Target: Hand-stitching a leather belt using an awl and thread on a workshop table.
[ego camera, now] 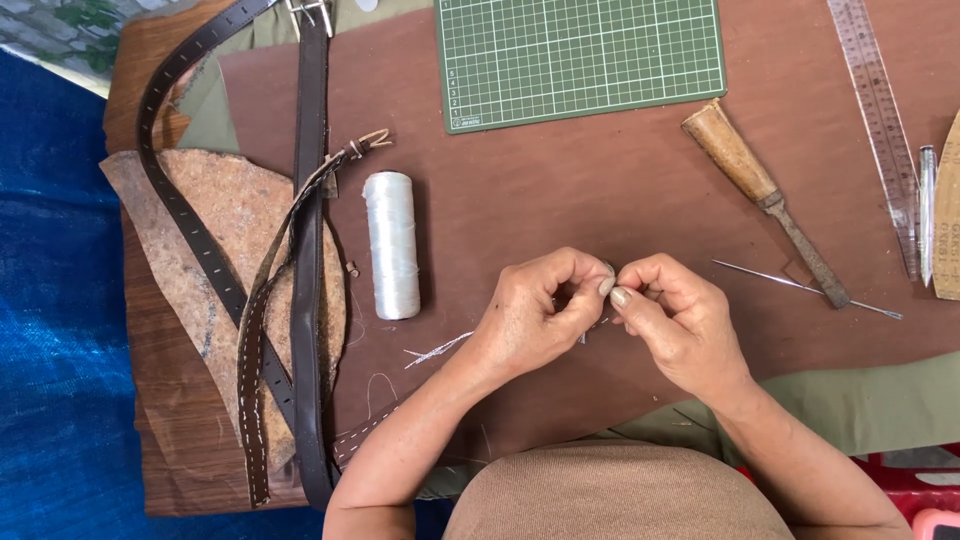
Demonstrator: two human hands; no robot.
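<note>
My left hand (535, 310) and my right hand (675, 320) meet over the brown leather sheet (600, 190), fingertips pinched together on something tiny that the fingers hide. A thin white thread (440, 349) trails from under my left hand toward the left. A spool of white thread (391, 244) lies on its side a little to the left of my left hand. To the right of my right hand lie a long metal needle (805, 288) and a wooden-handled awl (765, 200).
Dark leather straps (308, 250) and a rough brown leather piece (215, 260) lie at the left on a wooden board. A green cutting mat (580, 55) sits at the top; a clear ruler (880, 130) and pen (927, 210) at the right. Blue tarp (50, 300) borders the left.
</note>
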